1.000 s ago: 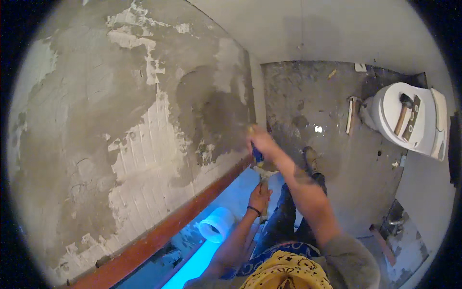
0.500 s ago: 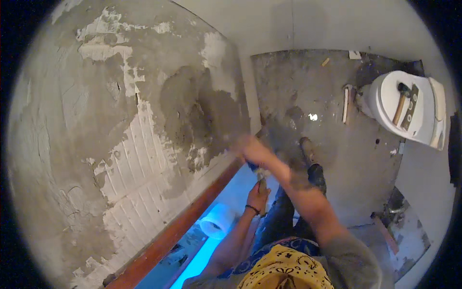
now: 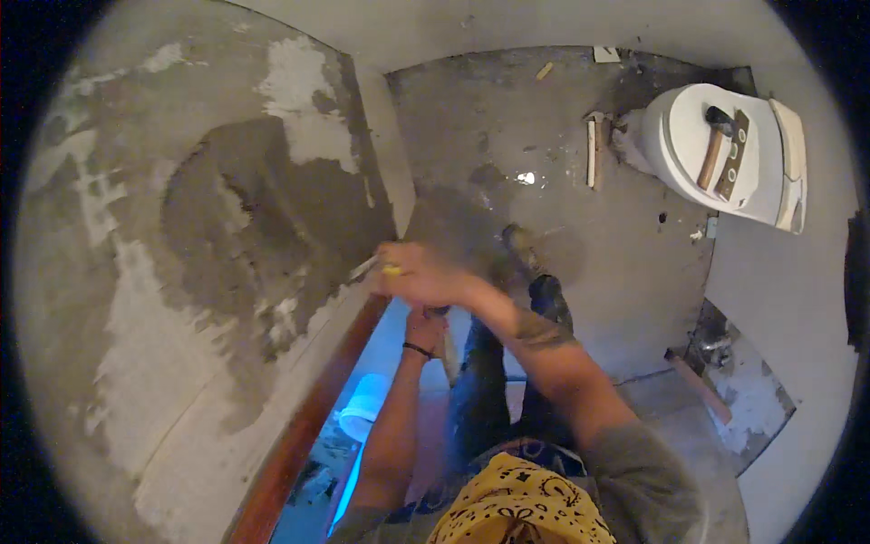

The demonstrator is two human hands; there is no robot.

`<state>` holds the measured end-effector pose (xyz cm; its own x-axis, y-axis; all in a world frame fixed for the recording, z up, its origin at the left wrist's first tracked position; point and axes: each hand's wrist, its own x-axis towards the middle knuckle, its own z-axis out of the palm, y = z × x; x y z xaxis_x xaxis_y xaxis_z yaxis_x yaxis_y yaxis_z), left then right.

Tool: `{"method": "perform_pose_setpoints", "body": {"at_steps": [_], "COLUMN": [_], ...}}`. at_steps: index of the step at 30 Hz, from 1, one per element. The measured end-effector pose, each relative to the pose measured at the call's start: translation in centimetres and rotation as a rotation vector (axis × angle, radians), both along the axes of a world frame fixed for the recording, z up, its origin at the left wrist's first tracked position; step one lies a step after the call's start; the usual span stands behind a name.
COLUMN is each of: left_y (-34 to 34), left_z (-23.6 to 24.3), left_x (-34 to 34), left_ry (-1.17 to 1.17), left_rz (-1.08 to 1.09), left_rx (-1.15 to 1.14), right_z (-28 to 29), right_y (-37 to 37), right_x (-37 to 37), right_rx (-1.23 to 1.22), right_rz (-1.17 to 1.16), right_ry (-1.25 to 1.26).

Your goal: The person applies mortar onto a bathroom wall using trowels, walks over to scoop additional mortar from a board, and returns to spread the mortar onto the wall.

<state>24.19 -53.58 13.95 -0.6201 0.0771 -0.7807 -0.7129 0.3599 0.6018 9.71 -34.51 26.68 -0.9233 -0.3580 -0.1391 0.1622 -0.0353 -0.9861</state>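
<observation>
At the lower right edge of the patchy plastered wall [image 3: 263, 195], my right hand [image 3: 421, 276] is closed round a small tool with a yellow bit [image 3: 391, 269] showing between the fingers. A thin pale edge, perhaps its blade, lies against the wall. Just below, partly covered by the right hand, my left hand [image 3: 426, 328] grips a tool with a long, narrow pale part [image 3: 450, 355]; its kind is not clear. Dark, damp-looking plaster spreads over the wall beside my hands, with rough ridges in it. Paler bare patches surround it.
A reddish-brown wooden beam [image 3: 308, 431] runs along the wall's foot, beside a white bucket-like container [image 3: 364, 399] in blue light. On the right stands a toilet [image 3: 666, 131] with a hammer [image 3: 716, 150] and a spirit level [image 3: 732, 159] on it. Another hammer [image 3: 594, 150] lies on the floor.
The view has shifted, so the wall, floor and toilet appear further left and higher. My right hand, blurred earlier, now shows more clearly at the wall's edge, overlapping the left hand.
</observation>
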Motion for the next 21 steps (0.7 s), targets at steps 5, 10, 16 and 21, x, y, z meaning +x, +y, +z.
{"method": "perform_pose_setpoints", "body": {"at_steps": [5, 10, 16, 21], "left_y": [5.9, 10.4, 6.5, 9.2], "left_z": [-10.7, -29.4, -45.3, -45.2], "left_x": [-3.5, -3.1, -1.3, -2.0], "left_ry": [0.023, -0.089, 0.435, 0.401], "left_rz": [-0.128, 0.013, -0.153, -0.152], "left_rx": [-0.125, 0.021, -0.21, -0.158], "right_z": [-18.2, -35.5, -47.0, -50.1], "right_y": [14.8, 24.7, 21.9, 23.4], "right_x": [3.9, 9.6, 13.2, 14.6], "right_rx": [0.283, 0.576, 0.266, 0.319], "right_rz": [-0.181, -0.328, -0.282, -0.355], "right_ry": [-0.19, -0.533, -0.714, -0.643]}}
